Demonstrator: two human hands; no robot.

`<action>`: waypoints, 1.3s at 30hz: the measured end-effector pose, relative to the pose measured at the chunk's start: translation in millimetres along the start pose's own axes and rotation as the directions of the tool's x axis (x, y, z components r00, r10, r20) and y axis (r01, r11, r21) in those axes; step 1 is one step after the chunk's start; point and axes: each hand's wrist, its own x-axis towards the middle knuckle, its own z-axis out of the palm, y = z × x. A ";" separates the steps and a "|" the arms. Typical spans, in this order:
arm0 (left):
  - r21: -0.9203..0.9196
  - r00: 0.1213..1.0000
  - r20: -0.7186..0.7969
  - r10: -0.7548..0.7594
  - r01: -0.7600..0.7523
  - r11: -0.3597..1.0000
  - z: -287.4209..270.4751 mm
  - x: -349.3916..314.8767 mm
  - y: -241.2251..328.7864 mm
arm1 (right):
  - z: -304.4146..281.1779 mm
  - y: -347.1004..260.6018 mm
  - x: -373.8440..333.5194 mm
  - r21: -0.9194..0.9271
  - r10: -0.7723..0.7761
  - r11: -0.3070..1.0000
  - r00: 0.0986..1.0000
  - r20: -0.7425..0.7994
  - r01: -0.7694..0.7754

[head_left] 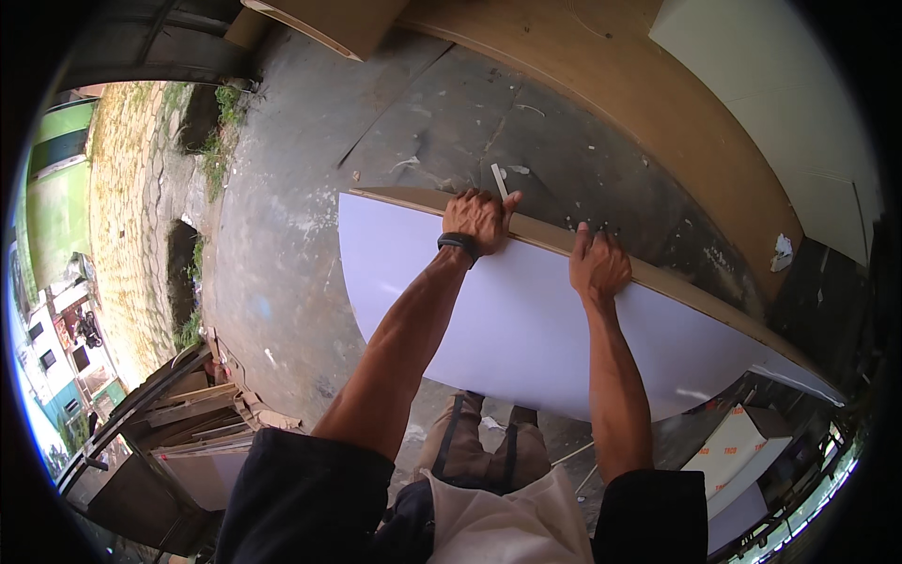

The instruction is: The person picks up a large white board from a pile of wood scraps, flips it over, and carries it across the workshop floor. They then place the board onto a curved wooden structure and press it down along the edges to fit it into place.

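A large white-faced panel (507, 310) stands on edge in front of my legs, its brown top edge (545, 233) running from far left to near right. My left hand (476, 221), with a dark band at the wrist, is closed over that edge left of its middle. Farther right, my right hand (601, 263) grips the same edge, thumb on top and fingers bent over the far side. The fingertips of both hands are partly hidden behind the panel. A small pale strip (499, 180) shows just beyond my left hand.
Grey concrete floor (291, 179) with scraps lies around the panel. A long brown board (601, 66) and a pale sheet (770, 103) are at the far right. Scrap boards (193, 423) are piled at the near left. A white box (738, 451) sits at the near right.
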 end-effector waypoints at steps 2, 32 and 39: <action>-0.031 0.999 -0.033 0.009 -0.010 0.999 6.1 0.6 -1.8 | 11.7 -54.7 -1.1 0.033 -0.006 0.999 1.000 -0.018 0.007; -0.008 0.997 -0.055 -0.058 0.058 0.998 -73.1 3.6 -163.0 | 24.1 -148.5 3.6 0.036 -0.005 0.999 0.998 0.055 0.003; -0.012 0.994 -0.106 -0.028 0.027 1.000 -64.3 -1.9 -167.5 | 36.6 -206.4 4.9 0.068 -0.057 0.997 0.987 0.152 0.047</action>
